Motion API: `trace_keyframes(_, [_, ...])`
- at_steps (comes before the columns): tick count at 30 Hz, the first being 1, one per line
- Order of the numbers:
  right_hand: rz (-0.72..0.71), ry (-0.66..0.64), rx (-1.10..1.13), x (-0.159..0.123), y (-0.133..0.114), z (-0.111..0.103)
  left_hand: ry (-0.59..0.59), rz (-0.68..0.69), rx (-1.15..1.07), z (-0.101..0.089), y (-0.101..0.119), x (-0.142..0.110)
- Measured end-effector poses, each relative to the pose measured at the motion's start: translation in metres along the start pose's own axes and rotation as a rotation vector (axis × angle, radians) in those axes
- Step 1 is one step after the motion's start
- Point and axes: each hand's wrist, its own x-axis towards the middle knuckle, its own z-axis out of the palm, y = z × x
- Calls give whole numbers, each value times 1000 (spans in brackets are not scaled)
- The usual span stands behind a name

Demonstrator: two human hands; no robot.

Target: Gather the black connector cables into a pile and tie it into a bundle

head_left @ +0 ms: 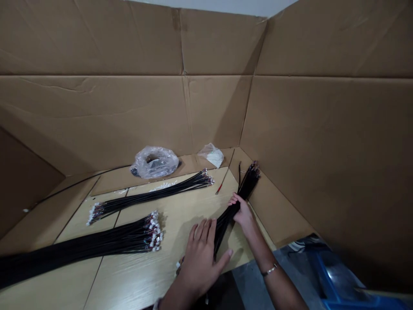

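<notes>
A bundle of black cables (248, 181) slants across the table's right side, its far end fanning into small reddish wire tips. My right hand (242, 211) is closed around the middle of this bundle. Nearer to me, my left hand (203, 254) lies alongside the cables with its fingers stretched out and thumb apart, gripping nothing that I can see. It hides part of the bundle's near end, where a bit of white connector (178, 266) shows. To the left lie a thick cable bundle (97, 241) with white connectors and a thinner cable bundle (155, 193).
Cardboard walls (213, 103) enclose the wooden table (135, 284) at the back and sides. Along the back sit a clear plastic-wrapped coil (155, 162) and a small bag of white parts (213, 156). A red-handled thin tool (220, 187) lies nearby. Blue plastic bins (342, 275) stand lower right.
</notes>
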Motion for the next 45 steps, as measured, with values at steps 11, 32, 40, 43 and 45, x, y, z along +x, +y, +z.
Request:
trace_keyframes(11, [276,46,253,-3,-14,5,-474,-331,178,-9,22,42])
trace_keyframes(32, [172,-161,385,37,-110,-5,-415,-226,285,-15,3,11])
trace_keyframes(40, [115,-134,381,15,-87,-27,-77,-65,225,-14,-29,-34])
trace_keyframes(43, [93,-87,384,8,-80,-34,227,-59,36,-25,-61,-77])
trace_keyframes(45, [79,-70,392,4,-75,-37,390,-239,-159,-31,-78,-103])
